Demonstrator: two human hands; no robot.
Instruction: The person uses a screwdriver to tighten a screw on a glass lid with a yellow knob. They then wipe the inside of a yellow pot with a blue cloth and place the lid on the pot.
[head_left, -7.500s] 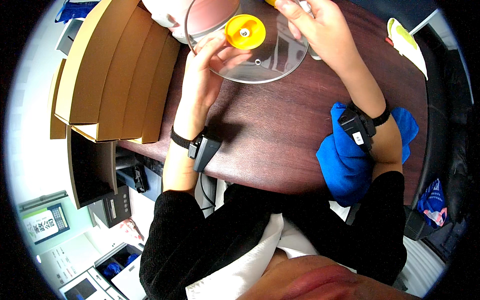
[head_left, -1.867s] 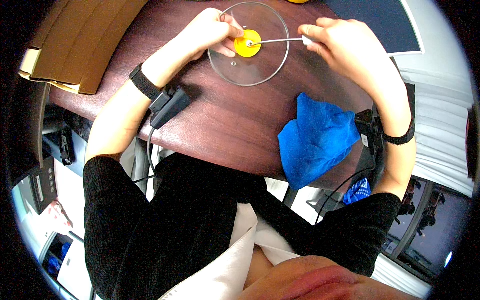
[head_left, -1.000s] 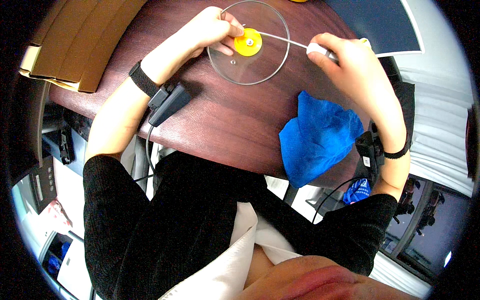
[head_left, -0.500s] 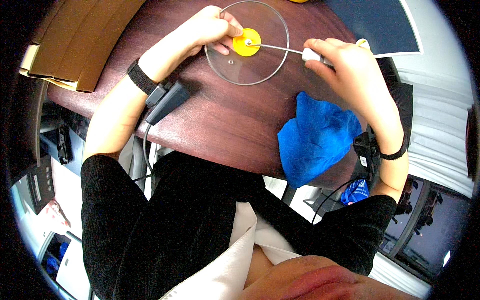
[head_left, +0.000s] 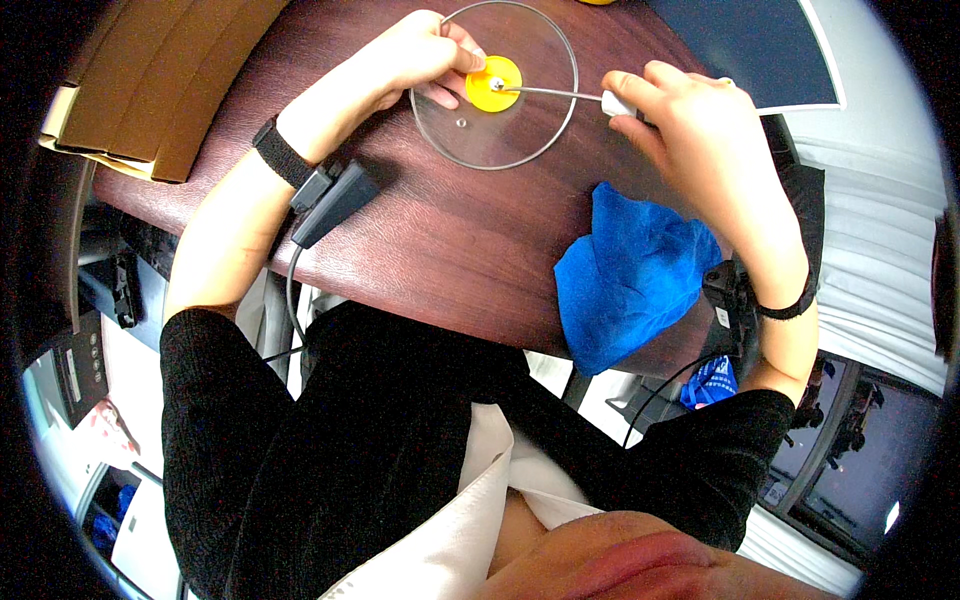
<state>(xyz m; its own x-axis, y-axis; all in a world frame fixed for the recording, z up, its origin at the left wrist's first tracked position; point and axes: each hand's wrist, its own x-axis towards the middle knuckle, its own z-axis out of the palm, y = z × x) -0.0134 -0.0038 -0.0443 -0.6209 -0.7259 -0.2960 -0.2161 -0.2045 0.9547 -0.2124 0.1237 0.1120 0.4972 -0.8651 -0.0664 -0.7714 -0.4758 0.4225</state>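
A round, clear glass lid (head_left: 530,138) with a thin rim is held above the table, and a yellow disc-shaped knob (head_left: 482,96) sits at its middle. My left hand (head_left: 432,62) is closed on the knob's left edge, thumb on top; some fingers show through the glass. In my right hand (head_left: 692,130) is a screwdriver, its white handle mostly hidden by my fingers. The metal screwdriver shaft (head_left: 560,95) runs leftward, and its tip meets the screw (head_left: 497,85) in the knob's centre. A small hole (head_left: 461,123) shows in the glass.
A crumpled blue cloth (head_left: 635,280) lies on the dark wooden table (head_left: 440,270), below my right hand. An open cardboard box (head_left: 180,80) stands at the far left. A dark blue panel with a white edge (head_left: 750,50) lies at the far right. Cables hang from both wrist devices.
My right hand has turned a little around the screwdriver handle, and the fingers now cover more of it. The lid and my left hand stay nearly still.
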